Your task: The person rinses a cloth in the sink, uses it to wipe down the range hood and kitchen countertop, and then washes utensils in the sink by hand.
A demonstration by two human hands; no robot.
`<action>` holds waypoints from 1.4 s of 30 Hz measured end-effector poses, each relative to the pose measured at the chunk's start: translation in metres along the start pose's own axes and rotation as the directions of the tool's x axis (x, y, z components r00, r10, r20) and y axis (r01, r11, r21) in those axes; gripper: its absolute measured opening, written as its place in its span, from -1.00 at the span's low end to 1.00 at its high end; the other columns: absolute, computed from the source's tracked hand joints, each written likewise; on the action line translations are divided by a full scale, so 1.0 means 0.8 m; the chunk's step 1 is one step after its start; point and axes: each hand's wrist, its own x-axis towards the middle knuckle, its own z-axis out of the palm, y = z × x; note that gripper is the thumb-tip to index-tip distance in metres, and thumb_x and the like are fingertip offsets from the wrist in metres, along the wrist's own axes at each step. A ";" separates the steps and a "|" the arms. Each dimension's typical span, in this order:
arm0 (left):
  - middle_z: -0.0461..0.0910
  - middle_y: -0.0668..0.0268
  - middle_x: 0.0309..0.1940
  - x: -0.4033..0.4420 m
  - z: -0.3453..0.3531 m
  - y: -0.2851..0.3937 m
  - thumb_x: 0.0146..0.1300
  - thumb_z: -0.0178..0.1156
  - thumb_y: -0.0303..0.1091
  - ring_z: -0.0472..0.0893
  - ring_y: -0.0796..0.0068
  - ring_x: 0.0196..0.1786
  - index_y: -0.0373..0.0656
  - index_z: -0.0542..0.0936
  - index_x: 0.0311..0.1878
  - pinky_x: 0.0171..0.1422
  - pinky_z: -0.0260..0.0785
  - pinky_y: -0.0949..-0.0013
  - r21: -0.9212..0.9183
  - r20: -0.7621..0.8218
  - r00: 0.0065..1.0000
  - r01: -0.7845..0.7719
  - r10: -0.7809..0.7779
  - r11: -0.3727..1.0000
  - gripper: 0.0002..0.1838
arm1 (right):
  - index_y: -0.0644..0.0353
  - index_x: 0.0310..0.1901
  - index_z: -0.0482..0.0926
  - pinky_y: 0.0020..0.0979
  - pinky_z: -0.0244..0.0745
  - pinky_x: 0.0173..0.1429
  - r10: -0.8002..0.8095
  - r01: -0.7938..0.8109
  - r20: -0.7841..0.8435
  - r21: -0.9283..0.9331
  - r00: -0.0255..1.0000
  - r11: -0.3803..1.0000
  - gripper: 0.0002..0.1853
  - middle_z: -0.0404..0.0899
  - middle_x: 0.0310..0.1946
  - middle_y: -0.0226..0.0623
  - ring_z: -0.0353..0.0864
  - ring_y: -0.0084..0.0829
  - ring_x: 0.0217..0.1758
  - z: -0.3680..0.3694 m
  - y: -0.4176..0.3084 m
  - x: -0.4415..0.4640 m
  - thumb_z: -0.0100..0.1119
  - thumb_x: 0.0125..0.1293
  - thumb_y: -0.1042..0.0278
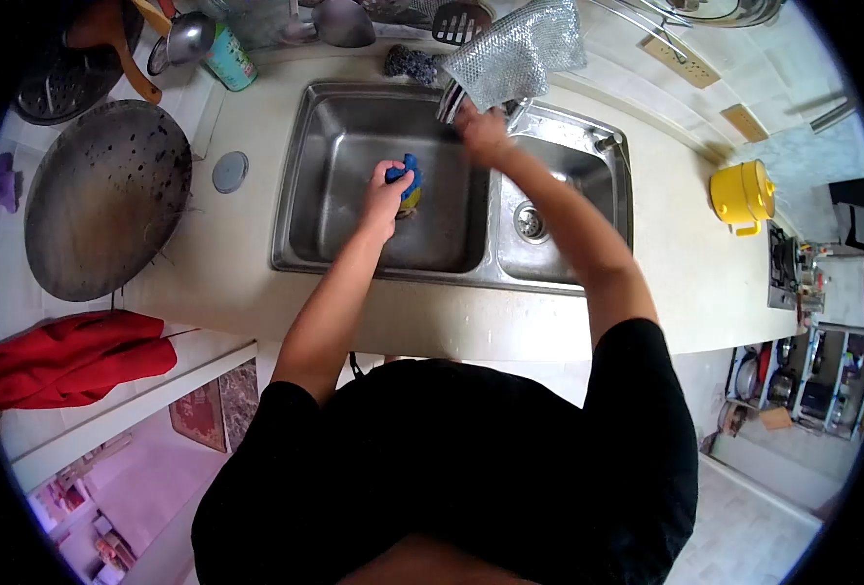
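Note:
Over the large left basin of the steel sink [320,185], my left hand [385,200] grips a blue cloth [411,175]. Something yellow [410,203] shows just beneath the cloth. My right hand [484,135] is up at the faucet [451,100], behind the divider between the basins; its fingers are blurred, so their hold is unclear. A silvery mesh cloth [520,54] hangs over the faucet, directly above my right hand. The right basin has a round drain [530,221].
A large wok [108,200] leans at the left, above a red cloth [81,359]. A round grey lid [230,172] lies left of the sink. A dark scrubber [411,63] sits behind it. A yellow pot [742,192] stands far right, near a stove [783,263].

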 end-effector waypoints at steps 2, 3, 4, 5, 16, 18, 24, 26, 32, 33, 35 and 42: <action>0.42 0.36 -0.22 -0.001 0.004 0.005 0.11 0.21 -0.37 0.40 0.53 -0.16 -0.05 0.42 -0.14 -0.08 0.28 0.44 -0.061 0.031 0.999 -0.029 0.031 0.998 -0.75 | 0.08 0.26 0.14 -0.04 -0.02 0.33 -0.060 0.083 -0.060 0.539 0.996 0.839 -0.12 0.14 0.25 -0.06 0.09 -0.10 0.33 0.029 -0.066 -0.041 0.37 -0.13 0.14; 0.42 0.36 -0.21 -0.001 0.005 0.009 0.12 0.20 -0.37 0.40 0.53 -0.16 -0.06 0.42 -0.13 -0.07 0.28 0.44 -0.107 0.072 0.995 -0.061 0.069 0.992 -0.75 | 0.10 0.21 0.21 -0.12 0.09 0.26 -0.010 0.049 -0.059 0.698 0.998 0.714 -0.17 0.26 0.15 -0.05 0.20 -0.12 0.25 0.052 -0.092 -0.045 0.39 -0.14 0.18; 0.42 0.36 -0.20 -0.002 0.005 0.014 0.12 0.19 -0.38 0.40 0.53 -0.16 -0.07 0.42 -0.12 -0.06 0.28 0.44 -0.152 0.111 0.988 -0.091 0.109 0.984 -0.75 | 0.12 0.16 0.27 -0.19 0.20 0.20 0.040 0.026 -0.058 0.829 0.998 0.559 -0.22 0.38 0.06 -0.05 0.32 -0.14 0.16 0.075 -0.118 -0.050 0.41 -0.16 0.22; 0.42 0.36 -0.19 -0.006 0.004 0.018 0.13 0.19 -0.39 0.40 0.53 -0.15 -0.07 0.43 -0.10 -0.05 0.28 0.45 -0.197 0.145 0.978 -0.118 0.148 0.973 -0.74 | 0.12 0.09 0.35 -0.22 0.34 0.08 0.118 -0.056 0.002 0.887 0.993 0.458 -0.29 0.49 -0.06 -0.03 0.47 -0.14 0.04 0.076 -0.140 -0.055 0.40 -0.16 0.18; 0.44 0.35 0.02 -0.013 -0.082 0.003 0.16 -0.01 0.18 0.37 0.44 0.10 -0.05 0.39 0.09 0.21 0.16 0.33 -0.121 0.065 0.997 0.042 -0.034 0.992 -0.42 | 0.29 -0.23 0.41 -0.46 0.39 -0.22 0.544 0.038 -0.008 0.998 0.839 -0.043 -0.70 0.50 -0.40 -0.26 0.48 -0.49 -0.34 -0.022 -0.209 -0.086 0.02 -0.10 0.69; 0.48 0.37 -0.04 -0.028 -0.067 0.001 0.13 -0.04 0.28 0.44 0.41 0.04 -0.03 0.42 0.05 0.15 0.26 0.32 -0.389 0.175 0.977 0.183 -0.123 0.903 -0.38 | 0.29 -0.18 0.41 -0.41 0.41 -0.18 0.543 0.177 0.065 0.907 0.837 -0.381 -0.65 0.51 -0.35 -0.14 0.53 -0.35 -0.32 -0.036 -0.225 -0.092 0.01 -0.12 0.68; 0.50 0.23 -0.14 -0.048 -0.052 0.011 0.13 -0.02 0.26 0.51 0.31 -0.09 -0.08 0.43 -0.08 0.06 0.34 0.19 -0.696 0.410 0.899 0.417 -0.152 0.585 -0.42 | 0.18 0.26 0.14 -0.30 0.24 0.19 0.333 -0.065 -0.179 0.793 0.926 0.606 -0.20 0.28 0.08 -0.11 0.35 -0.19 0.11 0.001 -0.211 -0.148 0.19 -0.12 0.56; 0.52 0.25 -0.27 -0.044 -0.043 0.004 0.08 0.04 0.27 0.54 0.33 -0.18 -0.07 0.47 -0.25 -0.01 0.39 0.16 -0.701 0.399 0.901 0.420 -0.171 0.577 -0.47 | 0.17 0.29 0.10 -0.22 0.25 0.17 0.361 -0.148 -0.048 0.856 0.931 0.495 -0.13 0.21 0.16 -0.08 0.32 -0.16 0.15 -0.006 -0.203 -0.158 0.29 -0.12 0.44; 0.45 0.22 -0.10 -0.021 -0.032 0.007 0.01 0.07 0.33 0.50 0.32 -0.09 -0.09 0.42 -0.05 -0.03 0.39 0.18 -0.278 0.452 0.828 0.484 -0.332 0.830 -0.32 | 0.25 0.04 0.35 -0.22 0.57 -0.21 0.101 -0.204 0.310 0.805 0.945 -0.557 -0.41 0.45 -0.09 -0.21 0.52 -0.26 -0.10 -0.039 -0.224 -0.143 0.38 -0.05 0.32; 0.43 0.20 -0.04 -0.016 -0.033 0.002 0.00 0.07 0.35 0.49 0.31 -0.06 -0.11 0.41 0.00 -0.02 0.39 0.18 -0.179 0.398 0.851 0.439 -0.343 0.881 -0.28 | 0.26 -0.03 0.40 -0.26 0.59 -0.25 0.082 -0.235 0.342 0.781 0.936 -0.578 -0.49 0.51 -0.17 -0.25 0.55 -0.28 -0.16 -0.041 -0.221 -0.147 0.37 -0.04 0.36; 0.21 0.04 0.20 -0.038 -0.033 0.028 0.13 0.04 0.20 0.41 0.17 0.08 -0.06 0.30 0.18 0.10 0.30 0.15 0.228 0.128 0.987 0.062 -0.093 0.972 -0.33 | 0.28 -0.16 0.47 -0.38 0.59 -0.36 -0.001 -0.321 0.394 0.749 0.919 -0.580 -0.65 0.53 -0.31 -0.29 0.56 -0.35 -0.33 -0.022 -0.198 -0.144 0.33 0.00 0.41; 0.00 0.28 0.35 -0.073 -0.048 0.079 -0.18 0.26 -0.54 0.01 0.13 0.38 0.10 0.14 0.31 0.43 -0.13 0.15 0.386 0.920 0.375 -0.915 0.111 -0.114 -0.11 | 0.08 -0.28 0.53 -0.48 0.53 -0.31 -0.117 -0.430 0.471 0.639 0.874 -0.638 -0.77 0.52 -0.39 -0.41 0.50 -0.53 -0.38 -0.011 -0.148 -0.155 0.33 -0.01 0.39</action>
